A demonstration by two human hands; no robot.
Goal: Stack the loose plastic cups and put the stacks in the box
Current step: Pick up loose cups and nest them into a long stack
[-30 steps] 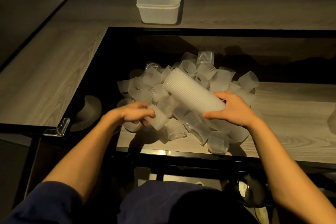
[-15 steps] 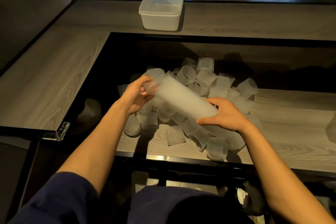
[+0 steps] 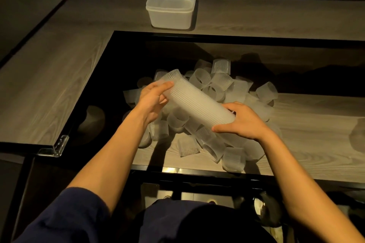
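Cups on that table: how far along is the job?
Partway. One long stack is built, gripped by the right hand; the left hand fits a cup onto its far end. Many loose cups lie on the table, and the box is empty.

The pile of loose cups (image 3: pixel 217 89) fills the middle of the lower surface (image 3: pixel 316 124), with bare wood wide open to its right and only a thin strip in front. The left hand (image 3: pixel 152 102) and right hand (image 3: pixel 245 122) hold a long stack (image 3: pixel 199 102) slantwise above the pile, barring the way down into its centre. Left of the pile it is too dark to judge. Behind, a black frame (image 3: pixel 237 39) steps up to the upper surface (image 3: pixel 59 77), where the open-topped box (image 3: pixel 169 18) stands with bare wood on either side.
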